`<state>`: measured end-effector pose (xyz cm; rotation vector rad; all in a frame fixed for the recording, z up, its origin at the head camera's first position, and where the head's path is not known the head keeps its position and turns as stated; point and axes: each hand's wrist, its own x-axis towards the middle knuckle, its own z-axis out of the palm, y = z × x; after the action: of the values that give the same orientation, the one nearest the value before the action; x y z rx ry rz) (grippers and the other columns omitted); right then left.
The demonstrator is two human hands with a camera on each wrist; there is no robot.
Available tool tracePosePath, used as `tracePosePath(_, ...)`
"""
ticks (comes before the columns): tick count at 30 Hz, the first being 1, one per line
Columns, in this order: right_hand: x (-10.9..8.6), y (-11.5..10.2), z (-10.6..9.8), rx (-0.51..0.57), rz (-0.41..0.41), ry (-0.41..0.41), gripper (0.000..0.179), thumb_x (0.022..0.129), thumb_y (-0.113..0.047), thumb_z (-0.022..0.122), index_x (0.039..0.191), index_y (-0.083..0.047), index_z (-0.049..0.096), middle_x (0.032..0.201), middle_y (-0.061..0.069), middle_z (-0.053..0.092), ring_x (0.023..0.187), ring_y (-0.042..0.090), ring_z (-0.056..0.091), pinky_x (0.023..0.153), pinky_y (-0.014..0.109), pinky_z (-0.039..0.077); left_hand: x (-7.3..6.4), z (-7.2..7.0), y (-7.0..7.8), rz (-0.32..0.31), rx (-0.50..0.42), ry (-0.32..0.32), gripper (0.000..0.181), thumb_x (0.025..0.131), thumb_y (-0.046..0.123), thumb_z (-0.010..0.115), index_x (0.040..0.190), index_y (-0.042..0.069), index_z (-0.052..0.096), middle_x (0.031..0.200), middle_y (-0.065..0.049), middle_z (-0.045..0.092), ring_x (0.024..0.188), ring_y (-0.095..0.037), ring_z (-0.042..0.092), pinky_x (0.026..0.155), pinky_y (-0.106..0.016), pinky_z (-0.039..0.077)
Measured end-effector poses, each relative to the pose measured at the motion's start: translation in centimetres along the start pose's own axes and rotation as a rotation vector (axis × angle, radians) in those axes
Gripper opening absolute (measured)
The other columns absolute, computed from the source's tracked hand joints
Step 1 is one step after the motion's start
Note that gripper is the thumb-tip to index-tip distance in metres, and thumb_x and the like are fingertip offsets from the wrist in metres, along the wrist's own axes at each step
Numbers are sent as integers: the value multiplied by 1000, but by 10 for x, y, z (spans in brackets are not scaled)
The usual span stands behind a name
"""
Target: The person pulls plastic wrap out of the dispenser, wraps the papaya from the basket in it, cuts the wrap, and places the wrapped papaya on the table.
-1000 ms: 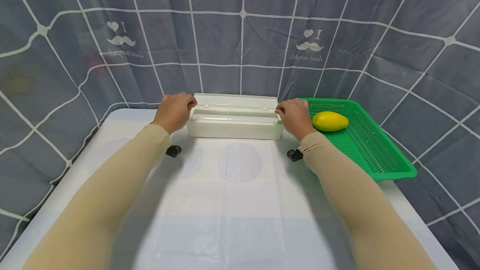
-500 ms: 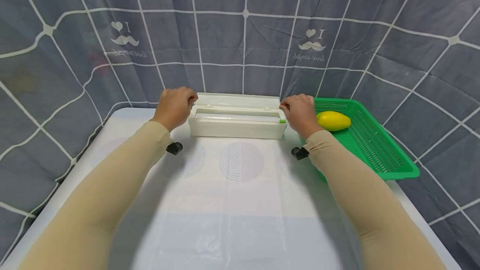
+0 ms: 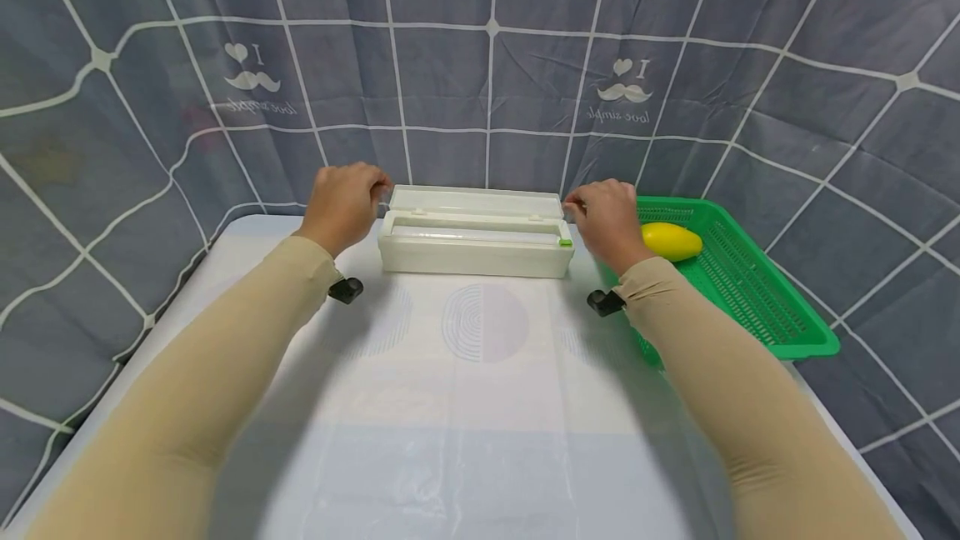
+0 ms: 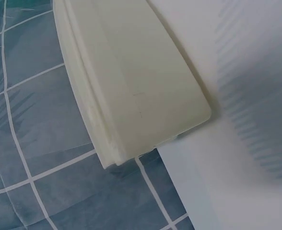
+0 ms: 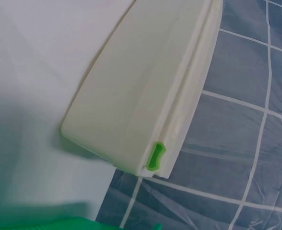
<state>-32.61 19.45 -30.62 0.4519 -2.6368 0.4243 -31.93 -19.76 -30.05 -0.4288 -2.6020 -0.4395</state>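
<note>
A white cling film dispenser (image 3: 476, 257) lies lengthwise at the table's back edge, its lid (image 3: 476, 201) raised. A green slider (image 5: 156, 156) sits at its right end. Beyond the dispenser's left end my left hand (image 3: 341, 202) is raised, thumb and fingertips pinched together. My right hand (image 3: 606, 219) pinches likewise off the right end. Between them the clear film is hard to see; faint wrinkles and sheen of cling film (image 5: 270, 191) show in the right wrist view. In the left wrist view the dispenser's left end shows, but no fingers clearly.
A green plastic basket (image 3: 750, 307) stands at the right edge of the table, with a yellow mango-shaped fruit (image 3: 672, 242) inside. The right forearm passes over the basket's near side. A grey curtain with white grid lines (image 3: 442, 82) hangs behind the white-covered table (image 3: 480, 407).
Both hands have risen and drawn slightly away from the dispenser's ends, the left upward, the right upward and outward. The dispenser shifted only slightly in view and its lid stays raised.
</note>
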Motion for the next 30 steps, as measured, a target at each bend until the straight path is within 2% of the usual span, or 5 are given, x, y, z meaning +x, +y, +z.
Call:
tracePosePath(9,1,-2,-12,-7,-11,29,21,105,-20,66,109,-5,79,109,16,78,113,37,60,112,58,36,1,-12,7,28,27,55,21,108,16,59,115,5,75,111,-15,76,105,-39,71,107,-62,41)
tracePosePath(15,1,-5,-21,0,-23,57,21,106,-18,64,110,-4,79,110,17,78,115,39,59,112,59,35,2,-21,11,19,32,58,21,109,16,58,117,6,75,112,-14,76,107,-38,71,110,-61,39)
tracePosePath(22,1,-10,-34,13,-53,91,21,105,-17,65,110,-2,79,108,18,78,115,39,59,111,59,36,3,-32,15,28,42,104,20,108,14,58,115,6,75,110,-15,76,106,-38,71,106,-60,41)
tracePosePath(30,-1,-13,-48,10,-77,126,20,105,-16,66,110,-3,79,106,17,78,113,38,60,113,61,35,4,-45,20,34,34,124,19,108,13,58,115,6,74,112,-15,76,107,-38,70,110,-61,38)
